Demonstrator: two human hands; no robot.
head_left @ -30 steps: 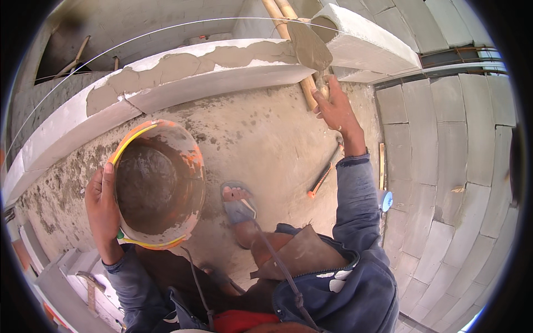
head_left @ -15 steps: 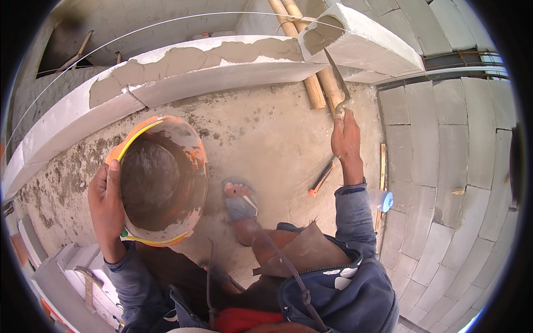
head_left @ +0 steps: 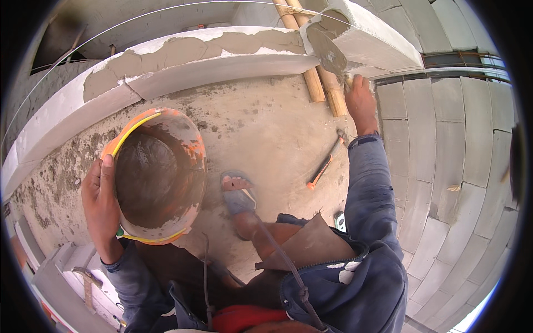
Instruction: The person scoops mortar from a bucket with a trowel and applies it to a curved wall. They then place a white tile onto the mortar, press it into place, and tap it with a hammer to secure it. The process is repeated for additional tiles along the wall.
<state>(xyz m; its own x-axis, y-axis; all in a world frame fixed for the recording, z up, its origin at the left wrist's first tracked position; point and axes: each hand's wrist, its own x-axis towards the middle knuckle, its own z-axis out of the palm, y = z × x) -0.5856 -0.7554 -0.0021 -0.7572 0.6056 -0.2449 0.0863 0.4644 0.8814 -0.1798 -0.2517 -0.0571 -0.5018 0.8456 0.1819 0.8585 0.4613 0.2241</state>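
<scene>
My left hand (head_left: 102, 205) is closed on the rim of an orange bucket (head_left: 201, 150), which is tilted toward me with grey mortar (head_left: 145, 177) inside. At the far right, my right hand (head_left: 361, 108) grips the handle of a trowel (head_left: 326, 51). Its broad, mortar-smeared blade lies at the end face of a white block (head_left: 380, 40), beside the mortar there. I cannot tell how firmly the blade touches. Left of that block runs a low white block wall (head_left: 216, 71), its top spread with a band of mortar (head_left: 183, 51).
Bamboo poles (head_left: 314, 87) lean under the wall. A hammer (head_left: 321, 171) with an orange and black handle lies on the floor (head_left: 277, 127). Another hammer (head_left: 88, 284) rests on blocks at lower left. A string (head_left: 166, 9) spans above the wall; a grey block wall (head_left: 422, 133) stands right.
My right hand has moved forward and slightly right, bringing the trowel to the block's end with its broad face showing. The floor hammer's head has come into sight. My left hand still holds the bucket.
</scene>
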